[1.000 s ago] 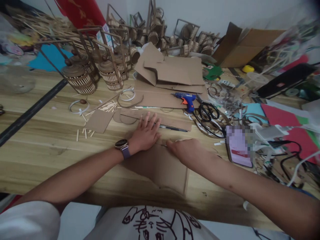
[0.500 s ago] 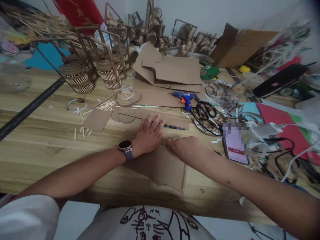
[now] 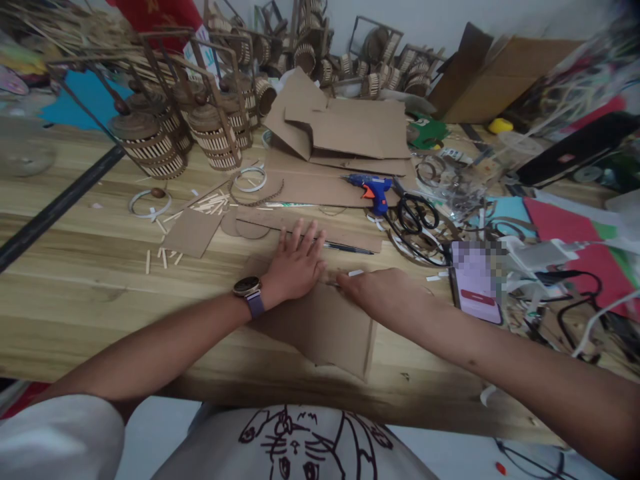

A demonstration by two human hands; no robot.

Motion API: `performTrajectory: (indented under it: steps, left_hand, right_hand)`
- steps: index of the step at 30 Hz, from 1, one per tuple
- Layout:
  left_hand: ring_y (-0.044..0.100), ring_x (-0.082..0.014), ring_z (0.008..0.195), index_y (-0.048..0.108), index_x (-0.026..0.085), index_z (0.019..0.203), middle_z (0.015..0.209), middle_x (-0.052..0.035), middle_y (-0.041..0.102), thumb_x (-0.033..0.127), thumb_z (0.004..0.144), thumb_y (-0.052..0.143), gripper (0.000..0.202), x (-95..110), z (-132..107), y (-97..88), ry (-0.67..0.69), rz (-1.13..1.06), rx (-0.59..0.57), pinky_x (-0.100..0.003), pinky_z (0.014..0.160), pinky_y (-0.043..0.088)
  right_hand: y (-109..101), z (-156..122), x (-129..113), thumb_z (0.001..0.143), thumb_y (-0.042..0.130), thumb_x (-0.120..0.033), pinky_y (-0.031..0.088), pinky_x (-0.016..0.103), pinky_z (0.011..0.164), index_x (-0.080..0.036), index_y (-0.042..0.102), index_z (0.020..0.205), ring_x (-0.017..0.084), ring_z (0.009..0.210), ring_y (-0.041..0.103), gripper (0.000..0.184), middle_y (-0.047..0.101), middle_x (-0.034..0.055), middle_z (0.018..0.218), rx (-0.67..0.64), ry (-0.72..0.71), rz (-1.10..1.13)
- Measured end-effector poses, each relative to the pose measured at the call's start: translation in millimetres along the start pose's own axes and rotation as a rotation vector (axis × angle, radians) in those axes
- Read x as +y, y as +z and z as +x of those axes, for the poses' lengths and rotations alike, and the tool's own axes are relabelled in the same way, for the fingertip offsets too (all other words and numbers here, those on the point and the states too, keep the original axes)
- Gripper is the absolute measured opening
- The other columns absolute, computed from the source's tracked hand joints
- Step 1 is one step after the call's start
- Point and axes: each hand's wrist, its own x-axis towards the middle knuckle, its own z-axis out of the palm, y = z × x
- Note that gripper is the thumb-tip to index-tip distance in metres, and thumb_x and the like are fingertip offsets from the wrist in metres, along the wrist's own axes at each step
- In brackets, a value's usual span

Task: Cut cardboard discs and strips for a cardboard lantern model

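Note:
My left hand lies flat, fingers spread, on a piece of brown cardboard near the table's front edge. Just right of it, my right hand is closed around a slim tool, apparently a craft knife. A white end shows above the fingers and a thin tip points left onto the cardboard; most of the tool is hidden. Beyond my left fingertips lie a black pen and a long cardboard strip. A cut cardboard rectangle and round cardboard discs lie to the left.
A blue glue gun and black scissors lie behind, near stacked cardboard. Bamboo lanterns stand back left, with small sticks in front. A phone, cables and coloured paper crowd the right side.
My right hand with the tool has shifted slightly right along the cardboard. My left hand stays pressed on it. The whole view has tilted a little.

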Motion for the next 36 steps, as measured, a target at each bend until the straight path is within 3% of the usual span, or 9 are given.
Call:
performTrajectory:
  steps: [10, 19, 29, 36]
  left_hand:
    - [0.010, -0.0435, 0.155, 0.032, 0.007, 0.158, 0.168, -0.0215, 0.021, 0.036, 0.103, 0.041, 0.063, 1.2, 0.8, -2.8, -0.020, 0.025, -0.017, -0.070, 0.120, 0.013]
    - [0.010, -0.0426, 0.155, 0.033, 0.009, 0.158, 0.167, -0.0200, 0.023, 0.036, 0.103, 0.041, 0.062, 1.1, 0.8, -0.9, -0.029, 0.020, 0.000, -0.068, 0.121, 0.011]
    - [0.011, -0.0436, 0.155, 0.035, 0.008, 0.157, 0.167, -0.0211, 0.024, 0.036, 0.104, 0.039, 0.060, 0.5, 0.3, -0.5, -0.020, 0.048, 0.005, -0.070, 0.120, 0.013]
    - [0.011, -0.0438, 0.155, 0.034, 0.008, 0.158, 0.167, -0.0217, 0.024, 0.038, 0.105, 0.037, 0.061, -0.9, -0.2, 0.7, -0.012, 0.059, 0.009, -0.070, 0.120, 0.014]
  right_hand:
    - [9.0, -9.1, 4.6, 0.094, 0.046, -0.002, 0.045, 0.028, 0.051, -0.019, 0.065, 0.116, 0.030, 0.083, 0.079, 0.034, 0.080, 0.0113, 0.094, 0.025, 0.005, -0.053]
    - [4.5, -19.2, 9.7, 0.096, 0.048, -0.006, 0.039, 0.027, 0.047, -0.020, 0.065, 0.119, 0.027, 0.072, 0.078, 0.032, 0.080, 0.0080, 0.083, -0.041, 0.041, -0.067]
    - [27.0, -24.0, 21.8, 0.096, 0.049, -0.009, 0.039, 0.025, 0.049, -0.021, 0.066, 0.114, 0.025, 0.064, 0.075, 0.028, 0.077, 0.0068, 0.074, 0.021, 0.040, -0.055]
    - [38.4, -34.2, 31.5, 0.098, 0.050, -0.010, 0.037, 0.023, 0.048, -0.021, 0.065, 0.122, 0.024, 0.066, 0.075, 0.030, 0.078, 0.0071, 0.077, 0.076, 0.013, -0.055]
